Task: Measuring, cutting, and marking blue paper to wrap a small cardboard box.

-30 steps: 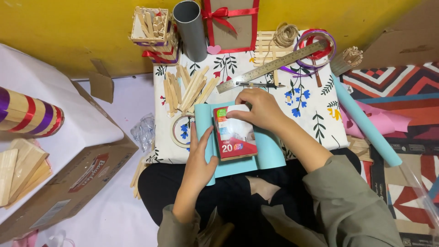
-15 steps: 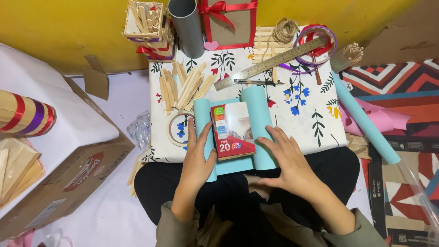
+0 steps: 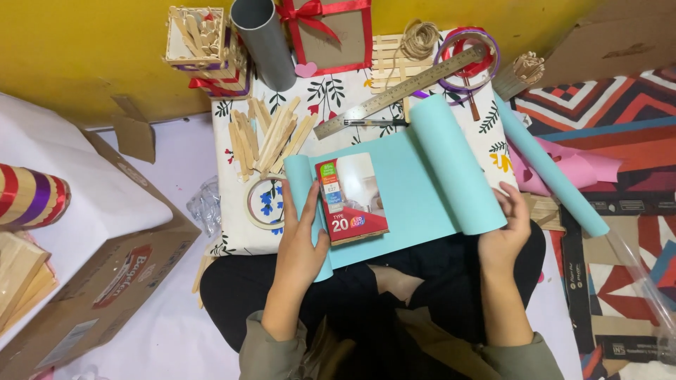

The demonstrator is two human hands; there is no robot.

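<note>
Since the earlier frame, the light blue paper sheet (image 3: 415, 190) has been unrolled much wider across the lap board, and the right hand (image 3: 508, 229) has been carried out toward 3 o'clock with the rolled end.

Left hand (image 3: 301, 236): laid flat, fingers spread and open, pressed on the curled left edge of the sheet, thumb touching the small red-and-white box (image 3: 350, 198). Nothing is gripped by it.

Right hand: fingers are curled loosely round the near end of the rolled portion (image 3: 458, 165) of the sheet; the roll is held rather than pinched tight.

Box: lies flat on the sheet, toward its left end, just at 1 o'clock of the left hand.

Beneath the sheet a floral-printed board (image 3: 232, 218) is seen. On it, at 11 o'clock of the box, a loose heap of wooden craft sticks (image 3: 267, 137) is noted; at 9 o'clock, a ring of clear tape (image 3: 255, 204) is partly covered by the left hand.

At 12 o'clock of the sheet a black pen (image 3: 373, 122) and a steel ruler (image 3: 401, 91) are laid, the ruler slanted. Farther out at 12 o'clock: a grey tube (image 3: 264, 39), a stick-built box (image 3: 197, 35), a red-ribboned frame (image 3: 331, 32), a twine ball (image 3: 420, 36).

At 3 o'clock, a second blue roll (image 3: 556, 176) lies on pink paper (image 3: 577, 172). At 9 o'clock, a cardboard carton (image 3: 91, 295) and a striped cylinder (image 3: 28, 197) are recorded.
</note>
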